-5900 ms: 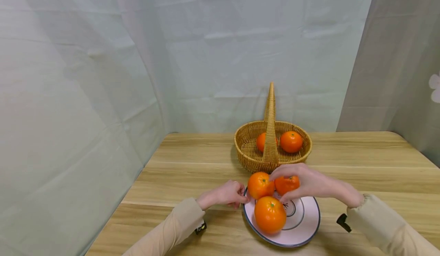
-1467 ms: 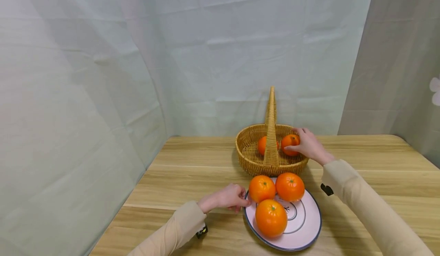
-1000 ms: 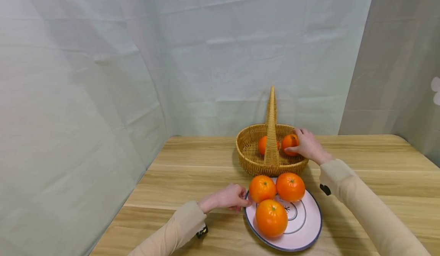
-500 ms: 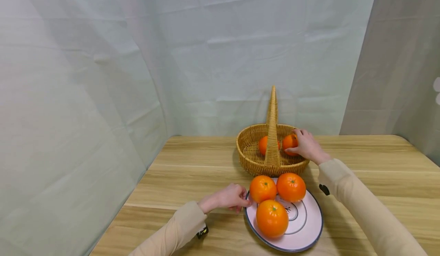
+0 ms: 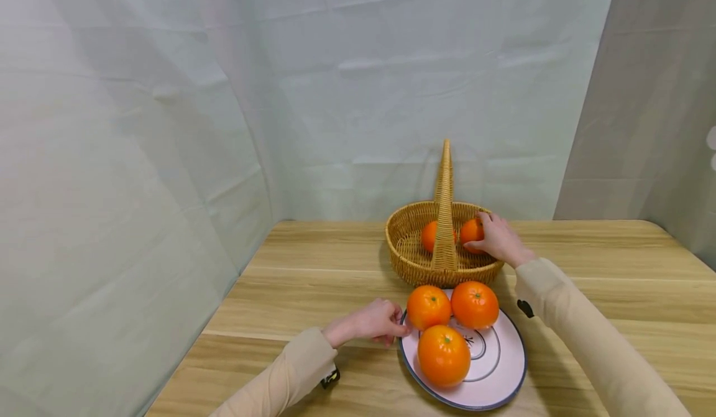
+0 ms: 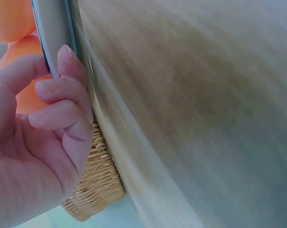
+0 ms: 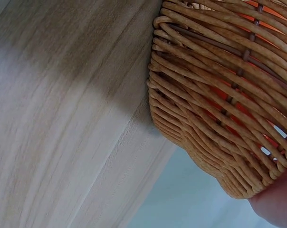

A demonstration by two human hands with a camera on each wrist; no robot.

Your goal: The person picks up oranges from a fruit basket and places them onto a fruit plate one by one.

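Note:
At the white plate [image 5: 495,380] with a dark blue rim, my left hand [image 5: 371,322] pinches the left edge; in the left wrist view its fingers [image 6: 62,88] curl at the rim of the plate [image 6: 55,33]. Three oranges lie on the plate, the nearest orange [image 5: 444,356] being the largest in view. Behind it stands a wicker basket [image 5: 408,265] holding two more oranges. My right hand [image 5: 500,240] reaches over the basket's right rim and grips the right-hand orange [image 5: 470,233]. The other orange [image 5: 429,235] is partly behind the handle. Wicker hides most of my right hand in the right wrist view.
The upright basket handle [image 5: 445,206] rises left of my right hand. All stands on a wood-grain table [image 5: 313,261], with a pale cloth backdrop [image 5: 363,94] behind it and to the left.
Since the oldest frame, my right hand has let go of the plate's rear-right orange and moved to the basket's right orange. In the last second little has moved; my left hand stays at the plate.

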